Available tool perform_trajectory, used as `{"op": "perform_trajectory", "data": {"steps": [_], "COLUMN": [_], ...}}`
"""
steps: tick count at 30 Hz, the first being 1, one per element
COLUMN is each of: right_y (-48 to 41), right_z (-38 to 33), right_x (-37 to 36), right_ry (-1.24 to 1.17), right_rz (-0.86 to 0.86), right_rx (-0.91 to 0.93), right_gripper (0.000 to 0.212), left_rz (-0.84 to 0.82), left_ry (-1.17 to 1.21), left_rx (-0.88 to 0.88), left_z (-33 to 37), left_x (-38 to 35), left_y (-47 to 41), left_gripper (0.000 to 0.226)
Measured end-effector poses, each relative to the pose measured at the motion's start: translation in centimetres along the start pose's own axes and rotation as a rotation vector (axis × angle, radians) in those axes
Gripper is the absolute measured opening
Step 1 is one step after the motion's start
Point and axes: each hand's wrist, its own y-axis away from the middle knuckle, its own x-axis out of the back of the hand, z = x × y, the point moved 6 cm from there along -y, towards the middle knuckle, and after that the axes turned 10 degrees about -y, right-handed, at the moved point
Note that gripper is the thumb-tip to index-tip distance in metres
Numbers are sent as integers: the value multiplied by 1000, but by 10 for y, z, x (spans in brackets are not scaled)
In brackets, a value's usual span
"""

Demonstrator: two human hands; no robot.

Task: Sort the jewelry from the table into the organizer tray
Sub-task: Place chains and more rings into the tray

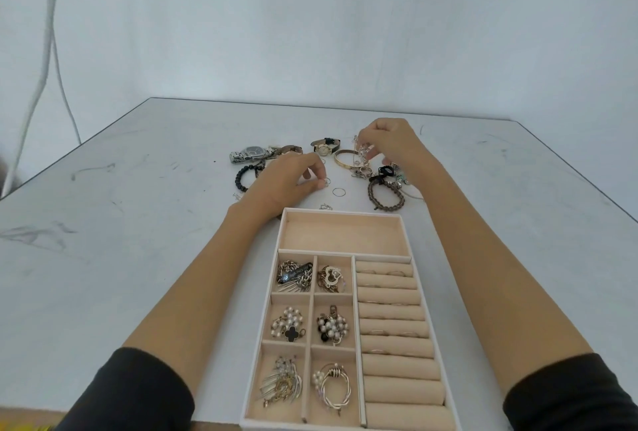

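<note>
Mid-sort: my left grip (286,179) pinches a thin ring (322,184) on the counter (138,223) beyond the organizer tray (345,214), my right grip (393,144) clutches a tangled silver piece (362,150) — next, I judge, a carry to the ring rolls (393,311).

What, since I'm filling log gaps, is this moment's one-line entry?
left hand: pinches small thin silver ring | right hand: pinches dangling silver jewelry piece | beige velvet organizer tray: far compartment empty

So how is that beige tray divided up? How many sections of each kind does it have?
Long compartment at the far end: 1
Small square compartments, all filled: 6
Ring-roll section along the right side: 1
Total: 8
</note>
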Motion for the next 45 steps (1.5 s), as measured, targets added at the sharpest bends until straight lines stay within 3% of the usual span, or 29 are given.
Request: {"op": "perform_trajectory", "data": {"steps": [19, 26, 45], "right_y": [5, 6, 15], "right_z": [-22, -36, -63], "right_x": [7, 9, 27], "right_ry": [-329, -345, -522], "right_rz": [-72, -67, -61], "right_rx": [14, 56, 139], "right_gripper": [4, 1, 8], "left_rz": [6, -8, 99], "left_ry": [146, 47, 355], "left_rx": [29, 20, 258], "left_z": [0, 0, -2], "left_x": [3, 4, 25], "left_y": [1, 0, 8], "left_gripper": [18, 16, 7]}}
